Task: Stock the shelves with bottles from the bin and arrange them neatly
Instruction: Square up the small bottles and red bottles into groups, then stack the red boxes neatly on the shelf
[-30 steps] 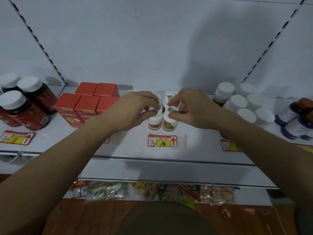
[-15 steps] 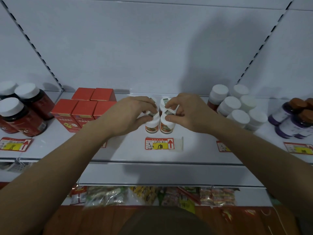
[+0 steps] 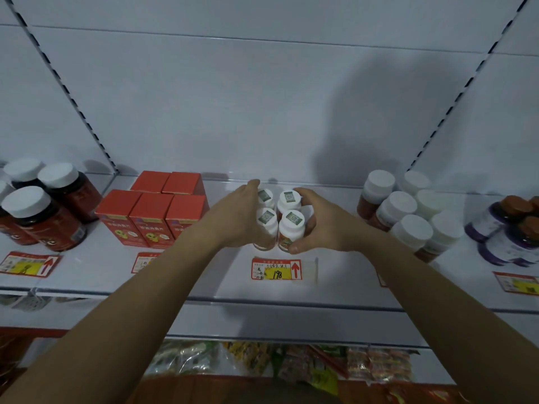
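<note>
Bottles (image 3: 278, 218), four white-capped ones, stand mid-shelf (image 3: 204, 281) behind the price tag (image 3: 276, 269); our left hand (image 3: 233, 220) and right hand (image 3: 323, 225) cup them. Light, smooth plastic, we judge; squeeze low on the sides.

Single head-worn wide-angle view, looking forward and slightly down at a white shelf (image 3: 175, 275) from close, roughly arm's length; edges bowed, lower tier blurred.

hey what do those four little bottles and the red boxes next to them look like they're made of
Small bottles: probably plastic, with white, smooth, matte caps and bodies; printed paper-like stickers on caps.
Red boxes: likely cardboard, with sharp folded edges, flat printed faces and a slight sheen.
</note>
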`<state>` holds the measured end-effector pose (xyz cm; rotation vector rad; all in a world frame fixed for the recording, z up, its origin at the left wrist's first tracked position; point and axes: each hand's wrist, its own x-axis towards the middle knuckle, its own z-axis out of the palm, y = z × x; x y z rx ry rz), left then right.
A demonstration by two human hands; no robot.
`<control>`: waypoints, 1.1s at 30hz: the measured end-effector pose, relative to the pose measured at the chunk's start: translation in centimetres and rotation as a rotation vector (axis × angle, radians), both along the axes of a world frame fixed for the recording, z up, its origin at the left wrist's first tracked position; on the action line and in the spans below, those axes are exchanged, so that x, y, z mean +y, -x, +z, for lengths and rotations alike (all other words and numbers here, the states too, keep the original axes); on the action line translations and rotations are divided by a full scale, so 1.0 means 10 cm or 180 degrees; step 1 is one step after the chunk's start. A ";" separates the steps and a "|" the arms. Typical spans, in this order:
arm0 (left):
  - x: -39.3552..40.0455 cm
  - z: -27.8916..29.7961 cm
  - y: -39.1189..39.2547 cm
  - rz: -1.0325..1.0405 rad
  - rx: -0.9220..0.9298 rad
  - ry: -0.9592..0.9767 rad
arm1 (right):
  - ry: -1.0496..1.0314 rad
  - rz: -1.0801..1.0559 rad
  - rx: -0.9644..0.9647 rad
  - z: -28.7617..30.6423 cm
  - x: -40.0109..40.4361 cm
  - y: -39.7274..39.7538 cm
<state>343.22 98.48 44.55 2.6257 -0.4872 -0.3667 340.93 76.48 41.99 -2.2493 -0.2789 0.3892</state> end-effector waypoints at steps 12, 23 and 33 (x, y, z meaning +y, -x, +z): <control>-0.01 -0.08 -0.03 -0.0307 -0.0146 0.0123 | 0.0107 0.0120 -0.0053 -0.01 0.00 0.00; 0.02 -0.10 0.00 -0.0318 0.0006 0.0442 | 0.0147 0.0020 -0.0102 -0.02 0.00 0.03; 0.03 -0.11 0.00 -0.0336 -0.0052 0.0341 | 0.0200 -0.0013 -0.0091 -0.05 -0.01 0.03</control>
